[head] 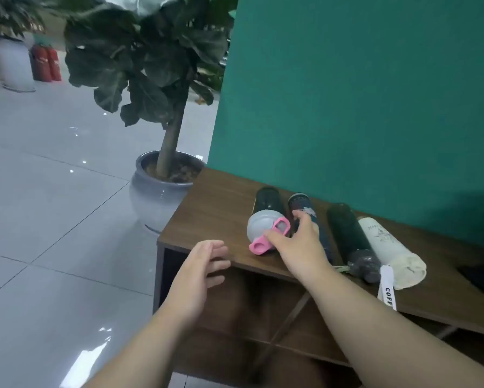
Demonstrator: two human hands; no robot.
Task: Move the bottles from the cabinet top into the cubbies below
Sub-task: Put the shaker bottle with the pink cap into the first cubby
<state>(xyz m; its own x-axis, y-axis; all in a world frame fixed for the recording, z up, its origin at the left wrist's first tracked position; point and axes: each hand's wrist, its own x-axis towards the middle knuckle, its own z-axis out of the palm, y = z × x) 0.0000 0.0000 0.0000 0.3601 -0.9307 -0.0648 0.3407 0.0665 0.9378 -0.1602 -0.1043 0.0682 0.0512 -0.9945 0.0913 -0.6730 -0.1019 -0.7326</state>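
Four bottles lie on their sides on the brown wood-grain cabinet top [212, 208], against a teal wall [361, 93]. The white bottle [386, 245] carries a white strap [386, 287] reading "COFF"; faint writing on its body is illegible. Beside it lie a dark green bottle [347, 233], a dark printed bottle [305, 208], and a black bottle with grey lid and pink spout [266, 217]. The right hand [299, 242] rests spread on the pink spout; the left hand [198, 270] hangs open, above the cubbies [263, 317].
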